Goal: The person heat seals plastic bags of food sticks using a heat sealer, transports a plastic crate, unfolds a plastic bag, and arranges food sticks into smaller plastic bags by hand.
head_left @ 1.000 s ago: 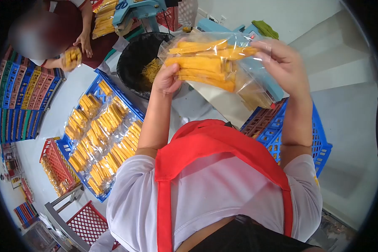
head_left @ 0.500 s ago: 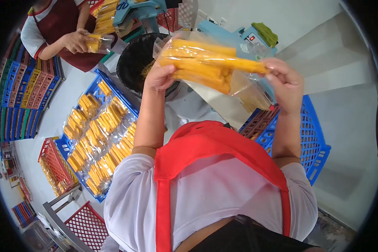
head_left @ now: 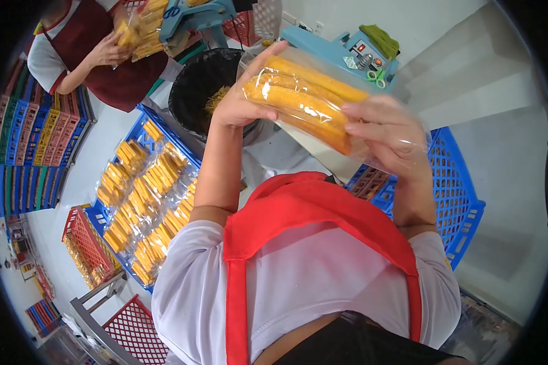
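Observation:
A clear plastic bag [head_left: 313, 112] of long yellow sticks is held up in front of me, tilted down to the right. My left hand [head_left: 240, 106] grips its left end, thumb below and fingers behind. Over the right end, my right hand [head_left: 389, 131] closes on the loose film and the stick ends; it is slightly blurred. Just behind the bag stands a light-blue sealing machine [head_left: 323, 45] with a control box. Green-handled scissors [head_left: 379, 78] lie on that machine.
A black-lined bin [head_left: 192, 85] stands ahead. Filled bags lie in a blue crate [head_left: 94, 213] at left; another blue crate [head_left: 460, 201] is at right. A co-worker [head_left: 97, 55] handles yellow sticks beside a second machine [head_left: 198, 18]. Crates [head_left: 33, 134] are stacked far left.
The stick my right hand held at the bag's right side now lies in with the others. My right hand has moved left onto the bag's end. The co-worker's hands have shifted upward.

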Demonstrator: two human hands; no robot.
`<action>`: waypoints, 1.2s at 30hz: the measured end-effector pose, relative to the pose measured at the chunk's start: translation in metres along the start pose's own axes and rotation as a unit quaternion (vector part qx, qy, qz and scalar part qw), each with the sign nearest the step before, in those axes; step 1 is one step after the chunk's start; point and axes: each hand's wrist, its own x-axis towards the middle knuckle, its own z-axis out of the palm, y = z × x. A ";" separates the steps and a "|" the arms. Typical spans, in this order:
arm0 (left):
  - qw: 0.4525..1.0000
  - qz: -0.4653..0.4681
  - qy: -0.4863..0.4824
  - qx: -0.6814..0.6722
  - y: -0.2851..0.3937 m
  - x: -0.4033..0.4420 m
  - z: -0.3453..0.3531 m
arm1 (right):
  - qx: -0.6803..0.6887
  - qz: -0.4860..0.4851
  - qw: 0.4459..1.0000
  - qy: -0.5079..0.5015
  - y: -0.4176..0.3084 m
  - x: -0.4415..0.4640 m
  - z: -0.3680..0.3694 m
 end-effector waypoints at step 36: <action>0.851 0.044 0.191 -0.488 -0.049 0.006 0.004 | -0.018 0.134 0.985 -0.107 0.000 0.020 0.030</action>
